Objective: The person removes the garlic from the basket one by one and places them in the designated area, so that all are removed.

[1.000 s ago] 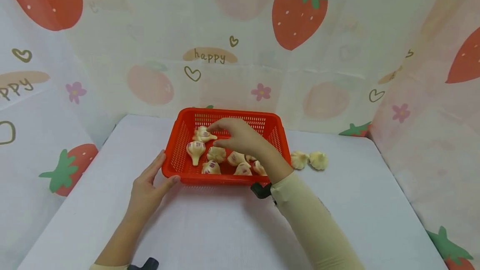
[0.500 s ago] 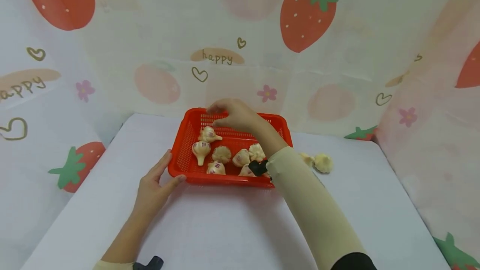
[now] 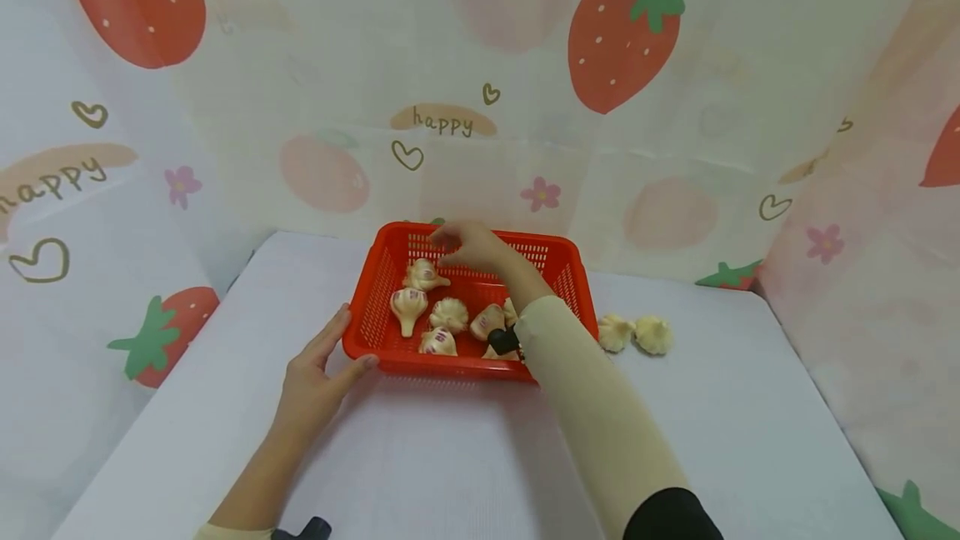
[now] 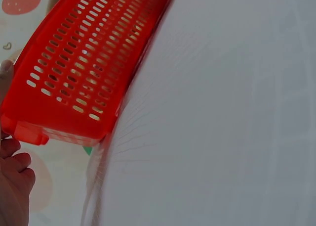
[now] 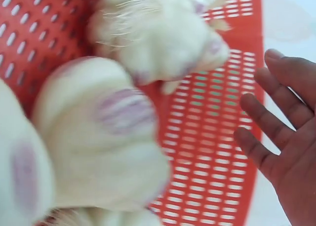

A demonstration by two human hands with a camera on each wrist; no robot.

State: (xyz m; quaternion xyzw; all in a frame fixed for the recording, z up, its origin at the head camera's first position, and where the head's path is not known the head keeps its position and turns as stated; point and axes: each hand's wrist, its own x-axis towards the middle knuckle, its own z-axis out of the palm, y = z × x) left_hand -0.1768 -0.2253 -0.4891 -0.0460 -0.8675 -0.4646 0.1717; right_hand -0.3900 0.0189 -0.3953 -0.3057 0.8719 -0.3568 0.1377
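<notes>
A red slotted plastic basket (image 3: 450,367) holding several garlic bulbs sits on the table. My left hand (image 3: 309,390) holds its near left corner, thumb on the front and fingers along the side; in the left wrist view, fingertips (image 4: 19,161) show at the corner. Over the back of the basket is my right hand (image 3: 476,248), its fingers spread apart with nothing between them in the right wrist view. Closest to it is the back-left garlic bulb (image 3: 423,273), beside another bulb (image 3: 408,307) with its stem toward me. My right forearm covers the basket's right part.
Two pale garlic bulbs lie on the white tablecloth (image 3: 735,390) just right of the basket, one bulb (image 3: 615,332) by its side and another bulb (image 3: 652,335) farther out. A strawberry-print curtain (image 3: 465,65) rises behind the table and along both sides.
My right hand has moved from beside the back-left garlic bulb toward the basket's back wall, rising then lowering slightly. The left hand keeps its place at the corner. The head view has shifted a little.
</notes>
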